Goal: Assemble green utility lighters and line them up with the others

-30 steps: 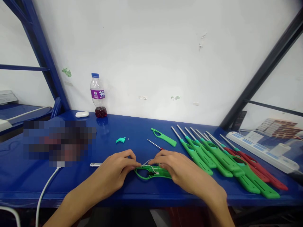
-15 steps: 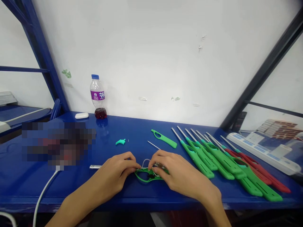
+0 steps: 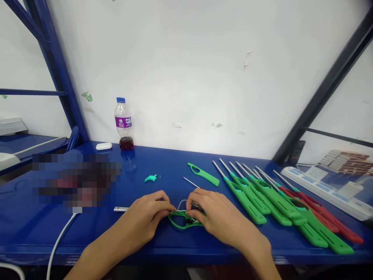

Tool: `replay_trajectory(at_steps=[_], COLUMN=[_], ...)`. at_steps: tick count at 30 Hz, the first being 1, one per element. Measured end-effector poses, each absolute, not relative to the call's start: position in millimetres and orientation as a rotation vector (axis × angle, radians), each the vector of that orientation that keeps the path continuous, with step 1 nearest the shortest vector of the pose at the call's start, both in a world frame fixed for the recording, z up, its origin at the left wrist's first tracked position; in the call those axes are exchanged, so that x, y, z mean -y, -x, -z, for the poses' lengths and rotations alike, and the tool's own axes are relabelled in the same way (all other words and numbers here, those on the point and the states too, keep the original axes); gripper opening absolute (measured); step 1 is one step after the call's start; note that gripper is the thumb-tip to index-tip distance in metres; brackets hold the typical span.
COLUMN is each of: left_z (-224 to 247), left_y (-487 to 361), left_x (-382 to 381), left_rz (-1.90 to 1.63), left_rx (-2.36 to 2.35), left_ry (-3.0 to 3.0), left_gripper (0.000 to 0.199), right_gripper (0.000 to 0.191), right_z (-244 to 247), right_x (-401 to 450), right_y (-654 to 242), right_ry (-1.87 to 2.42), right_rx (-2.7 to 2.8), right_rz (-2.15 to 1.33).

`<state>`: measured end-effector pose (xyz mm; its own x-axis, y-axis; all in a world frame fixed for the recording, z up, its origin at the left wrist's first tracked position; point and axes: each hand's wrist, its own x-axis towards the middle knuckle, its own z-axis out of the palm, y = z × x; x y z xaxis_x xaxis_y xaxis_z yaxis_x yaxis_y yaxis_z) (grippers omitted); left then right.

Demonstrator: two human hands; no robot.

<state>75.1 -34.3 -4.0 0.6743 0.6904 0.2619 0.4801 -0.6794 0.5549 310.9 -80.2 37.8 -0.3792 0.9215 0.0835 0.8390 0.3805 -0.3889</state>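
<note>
A green lighter casing [image 3: 176, 225] lies opened on the blue table, its inner parts partly bared. At its front end my left hand [image 3: 151, 214] is closed, thumb and forefinger pinching the casing beside a thin pale tube [image 3: 181, 203]. My right hand [image 3: 218, 214] is closed over the handle end, fingertips on the tube and inner parts; its palm hides the rest. A metal barrel [image 3: 120, 209] sticks out left of my left wrist. Beyond the hands lie a loose green casing half [image 3: 208, 177], a teal trigger [image 3: 150, 178], a tiny pin [image 3: 160, 176] and a thin metal shaft [image 3: 190, 181].
Several green long-nosed lighters [image 3: 246, 202] and red ones [image 3: 329, 212] lie at right, before a white power strip [image 3: 323, 190]. A drink bottle [image 3: 124, 126] and a white case [image 3: 104, 146] stand near the wall. A white cable [image 3: 60, 241] runs off the table's front edge at left.
The view has shifted slightly, so everything sits a little lower and further right. Both hands keep their hold on the lighter casing; my right fingertips have edged slightly closer to my left hand.
</note>
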Motion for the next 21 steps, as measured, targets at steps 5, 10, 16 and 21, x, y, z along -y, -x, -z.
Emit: replay_trajectory(at_steps=[5,10,16,21], left_z=[4.0,3.4,4.0,5.4], left_y=[-75.3,-75.0,-74.7,-74.3], left_x=[33.5,33.8,34.0,33.8], left_rz=[-0.629,-0.631,-0.631,-0.641], left_rx=[-0.915,-0.929,-0.937,-0.923], left_ry=[-2.436,-2.429,-2.422,-2.450], left_gripper=[0.035,0.034,0.034,0.035], right_gripper=[0.011,0.014,0.012,0.017], right_z=[-35.4,-34.7,-34.4,-34.0], right_x=[80.8,80.1,79.0,79.6], right_y=[-309.6,-306.8,-305.7,-304.3], right_ry=[1.540,1.576,1.597,1.606], right_rx=[2.356,2.402,2.381,2.389], right_rz=[-0.384,-0.310,-0.315,-0.310])
